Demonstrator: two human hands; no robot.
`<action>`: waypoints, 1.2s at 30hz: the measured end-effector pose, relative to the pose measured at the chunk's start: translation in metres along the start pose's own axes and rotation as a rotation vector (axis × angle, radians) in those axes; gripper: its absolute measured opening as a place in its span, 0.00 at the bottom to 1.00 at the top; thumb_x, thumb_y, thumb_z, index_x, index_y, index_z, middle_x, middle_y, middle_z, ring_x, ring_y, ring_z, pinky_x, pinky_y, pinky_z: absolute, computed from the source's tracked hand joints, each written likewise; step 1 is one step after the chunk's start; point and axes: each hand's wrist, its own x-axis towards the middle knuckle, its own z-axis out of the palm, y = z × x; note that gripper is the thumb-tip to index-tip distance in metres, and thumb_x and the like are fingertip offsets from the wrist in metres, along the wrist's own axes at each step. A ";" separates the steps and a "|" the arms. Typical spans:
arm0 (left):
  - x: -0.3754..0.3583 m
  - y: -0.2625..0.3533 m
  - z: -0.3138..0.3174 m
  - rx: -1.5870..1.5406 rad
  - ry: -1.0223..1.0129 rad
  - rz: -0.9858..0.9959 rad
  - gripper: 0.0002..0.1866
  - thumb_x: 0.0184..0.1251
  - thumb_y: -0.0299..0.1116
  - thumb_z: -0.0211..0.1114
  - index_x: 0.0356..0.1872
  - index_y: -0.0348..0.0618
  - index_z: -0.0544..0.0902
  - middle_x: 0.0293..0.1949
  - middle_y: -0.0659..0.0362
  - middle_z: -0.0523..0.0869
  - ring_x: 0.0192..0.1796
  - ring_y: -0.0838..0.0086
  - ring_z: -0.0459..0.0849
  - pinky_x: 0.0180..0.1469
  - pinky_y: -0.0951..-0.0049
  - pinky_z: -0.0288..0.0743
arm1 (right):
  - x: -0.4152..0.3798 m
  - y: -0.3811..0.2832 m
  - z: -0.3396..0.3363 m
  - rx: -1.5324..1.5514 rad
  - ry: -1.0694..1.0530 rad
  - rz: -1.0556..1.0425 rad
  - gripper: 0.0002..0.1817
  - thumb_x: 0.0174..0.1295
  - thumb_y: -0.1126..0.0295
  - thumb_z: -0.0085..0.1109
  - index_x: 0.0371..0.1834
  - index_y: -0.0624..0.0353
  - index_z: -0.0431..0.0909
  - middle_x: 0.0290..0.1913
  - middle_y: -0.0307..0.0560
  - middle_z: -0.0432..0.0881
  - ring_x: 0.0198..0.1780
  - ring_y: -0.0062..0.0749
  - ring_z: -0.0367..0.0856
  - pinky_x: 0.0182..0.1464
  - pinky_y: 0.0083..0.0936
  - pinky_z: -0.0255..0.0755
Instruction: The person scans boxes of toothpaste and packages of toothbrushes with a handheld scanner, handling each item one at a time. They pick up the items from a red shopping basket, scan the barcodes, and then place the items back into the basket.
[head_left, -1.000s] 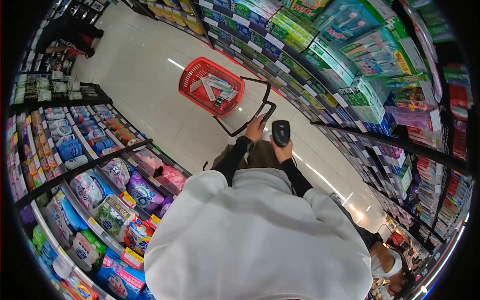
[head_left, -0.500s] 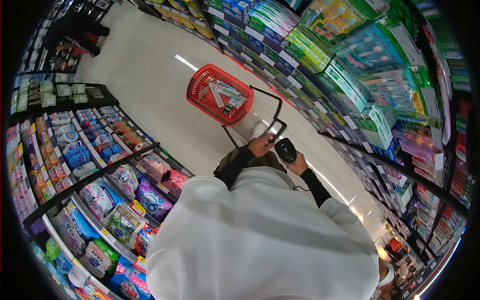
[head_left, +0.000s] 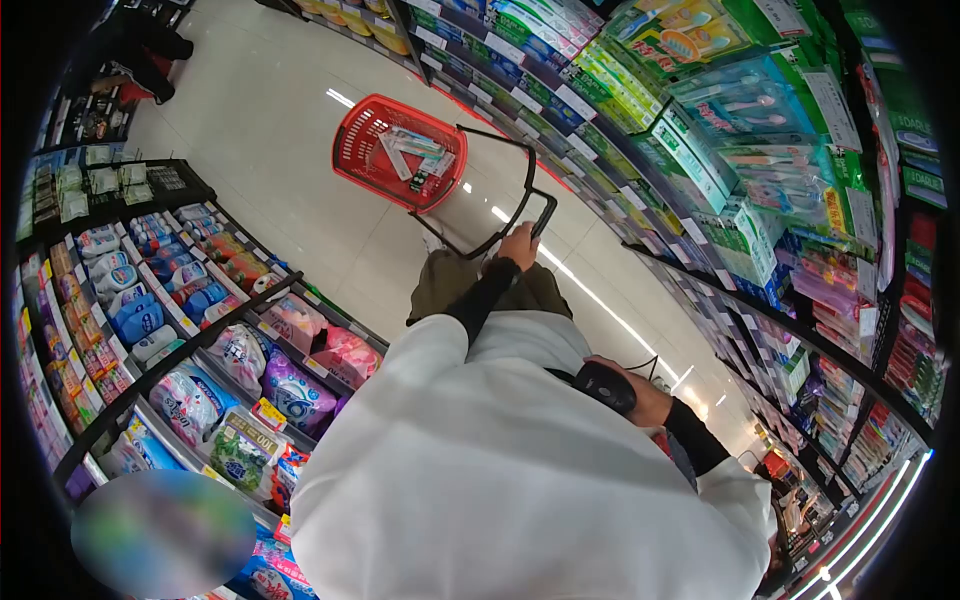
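My left hand point(head_left: 519, 245) is closed round the black handle point(head_left: 543, 215) of a red shopping basket point(head_left: 375, 181), which stands tilted on the floor ahead. Several small packages point(head_left: 412, 157) lie inside the basket. Close to the right side of my body, my right hand point(head_left: 643, 396) grips a black handheld device point(head_left: 606, 387). Its fingers are partly hidden behind the device. A thin dark cord shows beyond this hand.
Shelves of bottles and bagged goods point(head_left: 240, 452) line the left side. Toothbrush packs point(head_left: 750, 100) and boxes fill the shelves on the right. A person in dark clothes point(head_left: 135, 50) bends by the far left shelf. Shiny floor point(head_left: 270, 90) runs between.
My left hand has moved forward with the handle, and the basket has shifted left and away. My right hand has drawn the black device back toward my body.
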 end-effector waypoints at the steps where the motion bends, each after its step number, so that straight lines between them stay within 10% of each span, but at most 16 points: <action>1: 0.005 -0.006 0.000 0.002 0.011 0.038 0.20 0.64 0.39 0.59 0.53 0.40 0.71 0.45 0.45 0.82 0.47 0.49 0.81 0.49 0.54 0.74 | -0.003 -0.002 0.007 0.006 0.002 0.008 0.46 0.49 0.77 0.65 0.73 0.50 0.52 0.58 0.54 0.76 0.61 0.48 0.75 0.61 0.32 0.69; 10: 0.018 -0.011 -0.056 -0.078 -0.148 -0.017 0.22 0.62 0.34 0.61 0.56 0.39 0.68 0.47 0.43 0.81 0.50 0.49 0.80 0.51 0.54 0.74 | 0.010 0.002 0.043 0.116 -0.153 0.207 0.27 0.48 0.76 0.61 0.56 0.59 0.68 0.47 0.56 0.79 0.49 0.43 0.78 0.52 0.34 0.72; 15: 0.024 -0.018 -0.072 -0.124 -0.196 0.038 0.24 0.63 0.36 0.62 0.56 0.34 0.68 0.42 0.40 0.82 0.49 0.48 0.80 0.52 0.56 0.73 | 0.073 -0.055 0.027 -0.423 -0.270 0.193 0.32 0.45 0.73 0.60 0.59 0.56 0.67 0.38 0.59 0.82 0.43 0.57 0.80 0.45 0.44 0.74; 23: 0.029 -0.024 -0.094 -0.163 -0.289 0.057 0.24 0.64 0.36 0.60 0.56 0.34 0.67 0.41 0.39 0.82 0.47 0.48 0.81 0.50 0.57 0.73 | 0.125 -0.089 0.080 -0.906 -0.136 0.390 0.46 0.41 0.72 0.60 0.69 0.70 0.54 0.24 0.56 0.81 0.27 0.50 0.82 0.30 0.43 0.75; 28: 0.026 -0.030 -0.101 -0.134 -0.260 0.126 0.25 0.64 0.37 0.60 0.57 0.35 0.66 0.41 0.40 0.83 0.46 0.49 0.82 0.49 0.57 0.73 | 0.138 -0.085 0.069 -0.545 -0.094 0.437 0.48 0.46 0.75 0.57 0.73 0.56 0.44 0.25 0.61 0.80 0.29 0.60 0.79 0.34 0.46 0.74; 34: 0.018 -0.050 -0.086 -0.093 -0.431 0.175 0.27 0.63 0.41 0.63 0.56 0.36 0.66 0.27 0.50 0.82 0.34 0.54 0.82 0.38 0.57 0.74 | 0.104 -0.024 0.105 0.227 0.126 0.268 0.53 0.47 0.64 0.74 0.72 0.53 0.45 0.62 0.47 0.67 0.62 0.30 0.68 0.63 0.27 0.61; 36: 0.008 -0.055 -0.066 -0.009 -0.584 0.140 0.28 0.63 0.44 0.62 0.55 0.35 0.66 0.33 0.46 0.84 0.38 0.51 0.83 0.41 0.56 0.75 | 0.092 -0.044 0.113 0.199 0.201 0.246 0.50 0.47 0.68 0.70 0.71 0.50 0.46 0.54 0.54 0.73 0.54 0.43 0.74 0.55 0.31 0.67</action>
